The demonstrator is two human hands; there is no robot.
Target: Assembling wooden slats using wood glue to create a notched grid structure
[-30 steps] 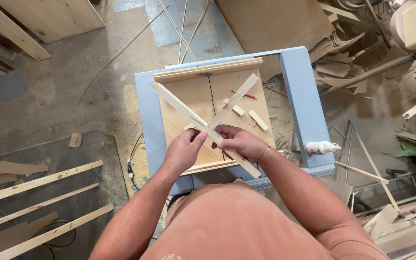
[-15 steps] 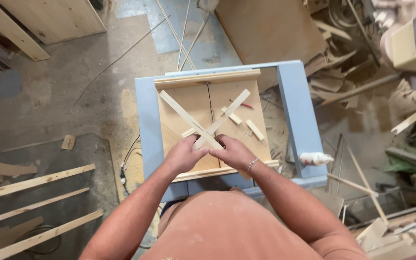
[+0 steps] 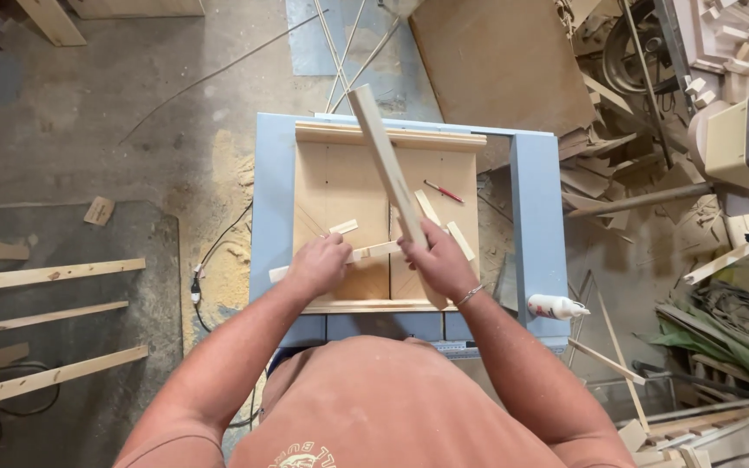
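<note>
I stand at a blue table saw [image 3: 531, 217] that carries a plywood sled [image 3: 340, 186]. My right hand [image 3: 438, 257] grips a long flat wooden slat [image 3: 383, 160] near its lower end; the slat slants up and to the left across the sled. My left hand [image 3: 320, 262] holds a shorter, thin wooden strip [image 3: 376, 250] that lies nearly level on the sled and meets the long slat beside my right hand. Two small wood offcuts [image 3: 459, 240] lie on the sled right of my hands. A red pencil [image 3: 443, 191] rests farther back.
A white glue bottle [image 3: 555, 306] lies on the saw's right front corner. Long wooden battens [image 3: 49, 275] lie on the floor at left. Scrap wood and boards [image 3: 652, 165] pile up at right. A black cable [image 3: 218, 251] and sawdust lie left of the saw.
The long slat has swung from a left-leaning diagonal to a steeper line, and the strip that crossed it now lies nearly level. The camera has come closer.
</note>
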